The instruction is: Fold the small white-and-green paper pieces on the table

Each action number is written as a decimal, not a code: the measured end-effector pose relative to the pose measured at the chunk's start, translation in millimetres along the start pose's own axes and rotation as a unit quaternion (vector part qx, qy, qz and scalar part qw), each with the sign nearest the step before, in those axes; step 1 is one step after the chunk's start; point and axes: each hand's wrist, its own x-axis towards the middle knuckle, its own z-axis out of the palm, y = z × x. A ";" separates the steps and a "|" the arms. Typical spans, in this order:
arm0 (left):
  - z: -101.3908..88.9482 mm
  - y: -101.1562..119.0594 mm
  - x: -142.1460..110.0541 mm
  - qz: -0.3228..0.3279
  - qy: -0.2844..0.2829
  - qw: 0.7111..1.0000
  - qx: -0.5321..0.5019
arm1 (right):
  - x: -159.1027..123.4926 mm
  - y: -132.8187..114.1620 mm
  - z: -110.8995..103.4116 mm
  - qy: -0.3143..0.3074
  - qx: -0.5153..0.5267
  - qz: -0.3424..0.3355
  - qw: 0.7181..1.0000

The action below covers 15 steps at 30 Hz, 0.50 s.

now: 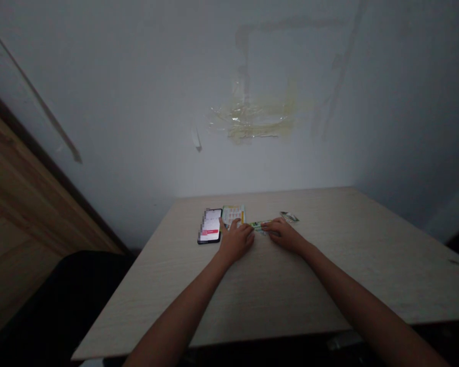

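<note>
Green printed strip (256, 225) looks light, thin, probably easily creased; best held by its ends; left hand (236, 240), right hand (284, 235) fingers there, pinching or pressing, can't tell.

Wall (137, 92): we see it dim
Tape (248, 118): small glints
Phone screen (214, 222): brightest
Green strip (256, 225): print unreadably soft

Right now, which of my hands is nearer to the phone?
Left. Your left hand is close beside the phone; your right hand is farther to the right, at the green strip.
</note>
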 end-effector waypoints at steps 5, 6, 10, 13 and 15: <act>-1.1 0.2 -0.7 0.008 0.008 1.000 0.011 | 0.5 2.2 1.0 0.002 0.000 0.001 1.000; -0.9 0.0 -1.0 0.009 0.008 1.000 0.010 | 0.7 2.7 1.2 0.002 -0.001 0.000 1.000; -0.2 -0.6 -2.0 0.008 0.008 1.000 0.009 | 1.0 2.7 1.4 0.003 -0.003 -0.002 1.000; -0.2 -0.2 -2.5 0.012 0.012 1.000 0.012 | 0.7 1.2 0.7 0.005 -0.003 -0.004 1.000; -0.4 0.2 -2.7 0.016 0.011 1.000 0.010 | 0.5 0.0 0.2 0.006 -0.002 -0.003 1.000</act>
